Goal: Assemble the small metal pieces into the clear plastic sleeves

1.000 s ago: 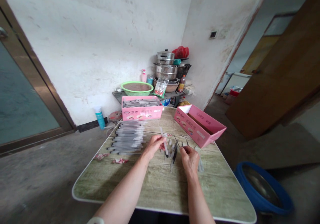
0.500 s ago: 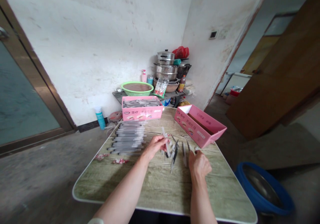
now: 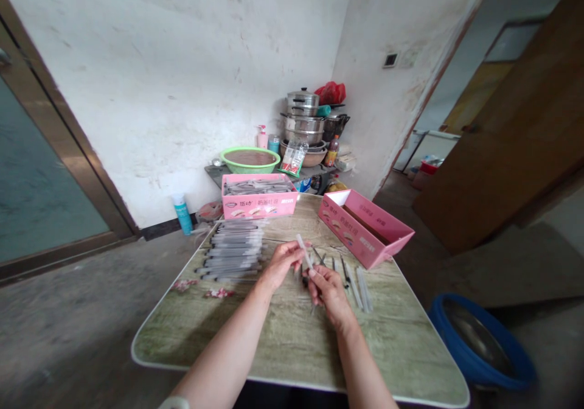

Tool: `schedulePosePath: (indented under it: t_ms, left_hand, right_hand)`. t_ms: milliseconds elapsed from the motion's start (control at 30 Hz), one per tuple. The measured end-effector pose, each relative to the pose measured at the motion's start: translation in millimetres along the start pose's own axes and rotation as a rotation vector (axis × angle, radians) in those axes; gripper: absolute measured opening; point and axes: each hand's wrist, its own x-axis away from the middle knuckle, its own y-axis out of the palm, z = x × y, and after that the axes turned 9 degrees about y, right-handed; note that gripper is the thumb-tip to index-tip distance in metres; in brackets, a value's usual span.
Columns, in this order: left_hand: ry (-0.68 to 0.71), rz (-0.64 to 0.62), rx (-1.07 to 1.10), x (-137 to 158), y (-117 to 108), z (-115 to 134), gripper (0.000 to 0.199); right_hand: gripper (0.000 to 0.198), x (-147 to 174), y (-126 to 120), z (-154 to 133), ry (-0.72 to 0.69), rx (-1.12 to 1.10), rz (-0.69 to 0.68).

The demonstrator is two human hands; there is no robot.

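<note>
Pink card makes up two boxes on one wood-patterned table (image 3: 292,351): a filled box (image 3: 260,207), heaped with slim grey pieces, and a slanted box (image 3: 347,234) to its right. One row of pens (image 3: 235,252), too tightly packed to count, lies just in front of the filled box. Two hands work nearer the viewer than the filled box, and to its right, sharing one slender, straight, cloudy-white tube (image 3: 305,253), tilted. The left hand's (image 3: 283,264) grip pinches its upper part; the right hand's (image 3: 331,290) grip grasps its lower end.
</note>
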Motion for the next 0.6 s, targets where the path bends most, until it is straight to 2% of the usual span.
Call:
schedulePosePath:
  t_ms: [100, 200, 300, 367, 433, 500, 600]
  left_hand:
    - [0.022, 0.107, 0.057, -2.0, -3.6, 1.5, 0.039]
    - [-0.006, 0.080, 0.073, -2.1, -4.7, 0.3, 0.038]
    - [-0.037, 0.048, 0.077, -1.7, -3.7, -2.2, 0.039]
    - [-0.034, 0.070, 0.069, -1.9, -3.1, -3.7, 0.039]
    - [-0.024, 0.105, 0.045, -2.4, -3.0, -5.2, 0.039]
    - [-0.015, 0.154, 0.018, -2.8, -3.6, -6.8, 0.039]
    - [-0.018, 0.233, 0.004, -2.9, -5.2, -9.1, 0.039]
  right_hand:
    - [0.043, 0.6, -1.0, 1.8, 0.089, -0.096, -0.059]
    - [0.051, 0.7, 0.4, 2.4, 0.134, -0.176, -0.119]
    - [0.048, 0.2, 1.8, 3.1, 0.118, -0.213, -0.147]
    - [0.045, -0.8, 1.9, 4.3, 0.114, -0.218, -0.136]
    - [0.044, -2.6, 2.4, 6.2, 0.107, -0.177, -0.085]
    - [0.045, -4.3, 4.0, 8.2, 0.048, -0.038, 0.015]
    - [0.042, -5.1, 8.8, 10.4, -0.164, 0.322, 0.242]
